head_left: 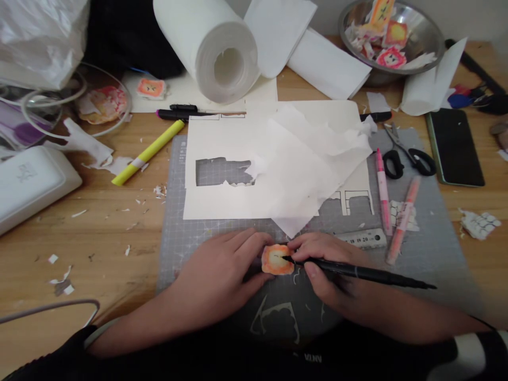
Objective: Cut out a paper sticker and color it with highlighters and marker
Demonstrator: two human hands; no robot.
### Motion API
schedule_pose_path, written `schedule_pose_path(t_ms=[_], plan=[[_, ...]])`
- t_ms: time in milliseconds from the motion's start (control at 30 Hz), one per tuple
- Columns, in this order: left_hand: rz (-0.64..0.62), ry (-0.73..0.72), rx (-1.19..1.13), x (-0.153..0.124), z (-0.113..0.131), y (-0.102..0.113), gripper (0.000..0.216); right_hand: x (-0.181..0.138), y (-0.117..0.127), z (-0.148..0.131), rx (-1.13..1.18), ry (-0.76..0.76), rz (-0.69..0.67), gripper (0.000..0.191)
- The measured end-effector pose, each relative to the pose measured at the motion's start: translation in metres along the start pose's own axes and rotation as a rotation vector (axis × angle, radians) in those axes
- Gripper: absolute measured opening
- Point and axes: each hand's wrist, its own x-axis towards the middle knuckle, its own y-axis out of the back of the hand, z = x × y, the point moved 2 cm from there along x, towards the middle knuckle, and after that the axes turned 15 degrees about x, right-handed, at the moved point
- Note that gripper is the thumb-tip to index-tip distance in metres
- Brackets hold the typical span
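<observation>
A small orange paper cutout (277,260) with a pale yellow middle lies on the grey cutting mat (428,238) near the front edge. My left hand (222,270) rests beside it, fingertips pressed on its left edge. My right hand (327,270) grips a thin black pen (365,273) whose tip touches the cutout's middle. Above the hands lie white sheets of paper (257,169) with shapes cut out of them.
A paper towel roll (210,47), yellow highlighter (148,152), black marker (182,112), scissors (408,156), pink markers (383,190), ruler (363,239), black phone (455,147) and a metal bowl (424,32) of similar cutouts surround the mat. Paper scraps litter the wooden table (99,233).
</observation>
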Motion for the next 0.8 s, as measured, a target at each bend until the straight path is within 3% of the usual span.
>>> schedule_pose_path(t_ms=[800], plan=[[0.011, 0.007, 0.012, -0.0007, -0.0007, -0.0014, 0.019, -0.008, -0.0033, 0.0094, 0.044, 0.004, 0.039, 0.014]])
